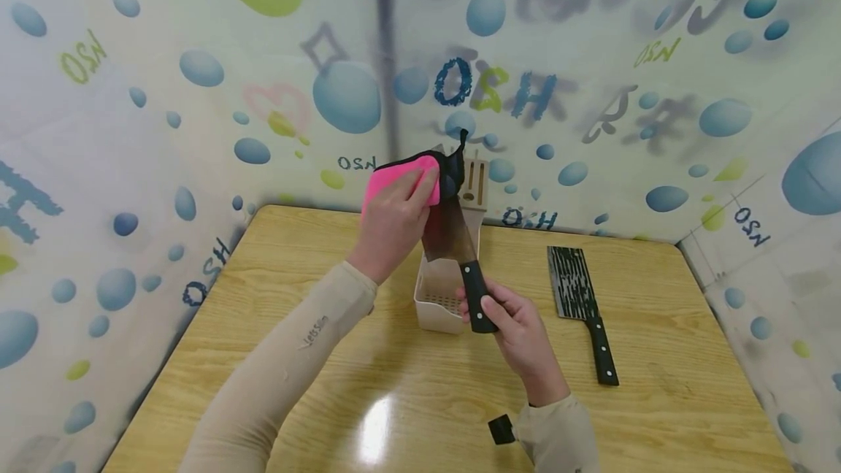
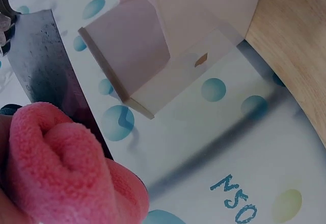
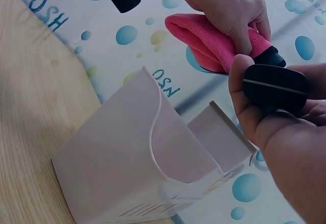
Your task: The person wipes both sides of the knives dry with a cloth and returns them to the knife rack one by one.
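Note:
My right hand (image 1: 519, 323) grips the black handle (image 1: 478, 298) of a wide-bladed knife, its blade (image 1: 450, 232) tilted up over the holder. With my left hand (image 1: 394, 221) I pinch a pink cloth (image 1: 374, 185) with a black side against the upper part of that blade. In the left wrist view the folded cloth (image 2: 66, 168) lies against the blade (image 2: 46, 56). The right wrist view shows the handle's butt end (image 3: 275, 87) in my curled right fingers and the cloth (image 3: 204, 38) under my left hand (image 3: 229, 10).
A beige slotted holder (image 1: 439, 316) stands behind and below the knife, near the table's back. A second knife, a cleaver with a black-and-silver patterned blade (image 1: 573, 283), lies on the wooden table (image 1: 657, 356) at the right. A patterned wall covering rises behind the table.

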`<state>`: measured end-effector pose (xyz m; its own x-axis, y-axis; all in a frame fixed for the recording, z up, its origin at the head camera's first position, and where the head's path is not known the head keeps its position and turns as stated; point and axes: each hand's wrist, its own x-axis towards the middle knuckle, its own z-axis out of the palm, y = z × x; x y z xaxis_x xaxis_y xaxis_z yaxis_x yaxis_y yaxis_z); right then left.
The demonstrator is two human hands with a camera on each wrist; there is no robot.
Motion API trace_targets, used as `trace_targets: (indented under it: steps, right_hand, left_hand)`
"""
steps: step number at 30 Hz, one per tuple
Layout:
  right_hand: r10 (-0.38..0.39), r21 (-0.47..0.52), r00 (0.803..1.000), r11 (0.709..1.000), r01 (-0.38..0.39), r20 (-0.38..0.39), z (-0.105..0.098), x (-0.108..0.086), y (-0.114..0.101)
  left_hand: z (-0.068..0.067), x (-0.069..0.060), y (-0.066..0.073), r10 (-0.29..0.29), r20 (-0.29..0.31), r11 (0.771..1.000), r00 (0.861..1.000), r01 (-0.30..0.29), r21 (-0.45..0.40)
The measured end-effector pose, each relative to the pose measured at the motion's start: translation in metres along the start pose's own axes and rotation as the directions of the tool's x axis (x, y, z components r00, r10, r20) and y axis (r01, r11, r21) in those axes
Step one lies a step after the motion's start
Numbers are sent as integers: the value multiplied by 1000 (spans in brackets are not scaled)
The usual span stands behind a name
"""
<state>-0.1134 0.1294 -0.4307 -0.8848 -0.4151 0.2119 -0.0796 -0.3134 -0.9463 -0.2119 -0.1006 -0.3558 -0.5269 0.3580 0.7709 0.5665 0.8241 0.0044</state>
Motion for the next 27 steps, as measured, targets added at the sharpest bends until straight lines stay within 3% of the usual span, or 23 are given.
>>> trace_targets:
  steps: [13, 27]
  right_hand:
    - [21, -30, 999, 999, -22, -26, -1, 5, -4]
    - [21, -15, 999, 1000, -21, -30, 0, 9, -7]
  left_hand:
    - [-1, -4, 14, 32, -13, 998, 999, -33, -60]
    - [-2, -4, 31, 109, -26, 994, 994, -110, -11]
